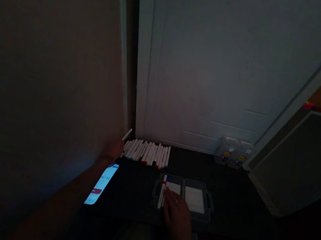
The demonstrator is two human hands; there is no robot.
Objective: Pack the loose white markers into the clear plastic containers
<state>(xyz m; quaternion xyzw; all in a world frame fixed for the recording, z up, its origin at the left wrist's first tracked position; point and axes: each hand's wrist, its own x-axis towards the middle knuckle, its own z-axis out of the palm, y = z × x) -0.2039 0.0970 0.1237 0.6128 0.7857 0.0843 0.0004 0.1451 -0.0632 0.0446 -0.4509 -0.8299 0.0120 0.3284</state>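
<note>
At the left end of a row of white markers (148, 153) with coloured ends, my left hand (114, 150) is closed around one white marker (127, 134), which sticks up from the fingers. An opened clear plastic case (210, 205) lies flat in front of me, with white sheets in both halves. Inside its left half, a marker with a red band (162, 192) lies lengthwise along the edge. My right hand (176, 214) rests over the case with its fingers stretched out, the fingertips beside that marker. Dim light hides finer finger detail.
A lit phone (102, 184) showing a timer lies under my left forearm. Two clear plastic containers (232, 152) with labels stand at the back right, against a white panel door (220, 64). A wall (50, 55) rises close on the left. The dark table's front edge is near my lap.
</note>
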